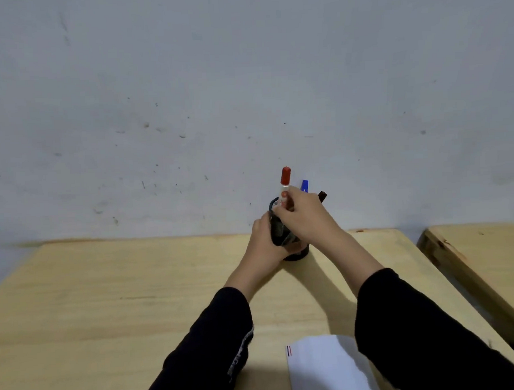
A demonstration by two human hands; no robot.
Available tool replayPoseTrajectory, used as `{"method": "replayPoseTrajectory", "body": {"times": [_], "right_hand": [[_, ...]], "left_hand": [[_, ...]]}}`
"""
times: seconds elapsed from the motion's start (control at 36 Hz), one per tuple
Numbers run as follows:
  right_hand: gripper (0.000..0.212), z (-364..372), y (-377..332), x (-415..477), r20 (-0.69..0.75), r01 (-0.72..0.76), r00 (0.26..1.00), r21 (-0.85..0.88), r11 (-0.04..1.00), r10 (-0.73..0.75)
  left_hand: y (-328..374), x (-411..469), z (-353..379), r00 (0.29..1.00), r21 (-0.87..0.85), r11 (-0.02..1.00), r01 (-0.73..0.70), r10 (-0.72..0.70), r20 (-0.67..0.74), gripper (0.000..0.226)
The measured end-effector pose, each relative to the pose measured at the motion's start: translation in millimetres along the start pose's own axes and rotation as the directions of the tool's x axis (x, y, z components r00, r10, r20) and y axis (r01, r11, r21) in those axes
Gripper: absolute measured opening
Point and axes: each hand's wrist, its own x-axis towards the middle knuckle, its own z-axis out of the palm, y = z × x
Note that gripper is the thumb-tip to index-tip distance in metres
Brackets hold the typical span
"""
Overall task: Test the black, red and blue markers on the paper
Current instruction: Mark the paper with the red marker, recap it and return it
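Head view: hands grip round black mesh holder (281,238) and red-capped marker (285,183).

At the far edge of the wooden table (136,288), against the grey wall (186,94), the left hand (265,241) wraps a black mesh holder (281,235). The right hand (302,215) pinches the red marker (285,180) upright over the holder. At the red marker's 3 o'clock stand the blue marker (304,186) and black marker (322,196). White paper (325,365) with short coloured strokes lies toward 6 o'clock.
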Motion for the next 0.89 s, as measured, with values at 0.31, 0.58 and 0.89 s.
{"method": "replayPoseTrajectory", "body": {"times": [0.31, 0.58, 0.89], "right_hand": [[0.008, 9.3, -0.2, 11.6, -0.012, -0.04, 0.999, -0.079, 0.996, 0.039], [0.015, 6.1, -1.9, 5.7, -0.136, -0.018, 0.99, 0.032, 0.999, 0.023], [0.034, -20.0, 23.5, -2.4, -0.507, 0.0, 0.858, 0.168, 0.986, 0.086]], "left_hand": [[-11.7, 5.8, 3.5, 0.996, -0.056, 0.998, -0.037, 0.033, -0.08, 0.067], [-17.9, 8.6, 5.8, 0.996, -0.089, 0.994, -0.061, 0.055, -0.073, 0.064], [-23.0, 7.7, 6.2, 0.996, -0.117, 0.99, -0.075, 0.067, -0.065, 0.07]]}}
